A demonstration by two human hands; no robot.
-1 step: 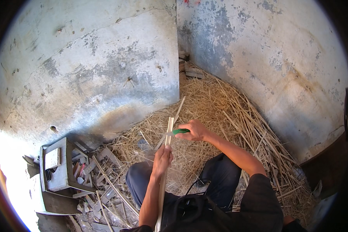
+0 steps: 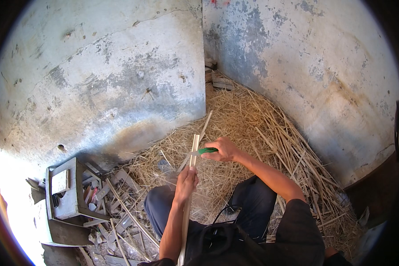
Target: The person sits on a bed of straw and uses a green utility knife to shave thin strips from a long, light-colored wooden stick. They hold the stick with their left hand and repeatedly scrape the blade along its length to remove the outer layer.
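Observation:
My left hand (image 2: 186, 182) is wrapped around a long pale strip of wood or bamboo (image 2: 195, 142). The strip runs from beside my left forearm up past my fingers, its far end standing free. In my right hand (image 2: 224, 149) is a knife with a green handle (image 2: 206, 150), fingers closed around the grip. Its blade points left and lies across the strip, a little beyond my left hand. Whether the edge has cut in is too small to tell. Another thin pale stick (image 2: 206, 125) slants away just behind the strip's far end.
Straw and shavings (image 2: 235, 115) cover the floor ahead. Long split sticks (image 2: 292, 150) are heaped along the right wall (image 2: 323, 66). To the left stand an old wooden cabinet (image 2: 71, 206) and broken wood scraps (image 2: 124, 181). Another peeling wall (image 2: 119, 80) rises ahead.

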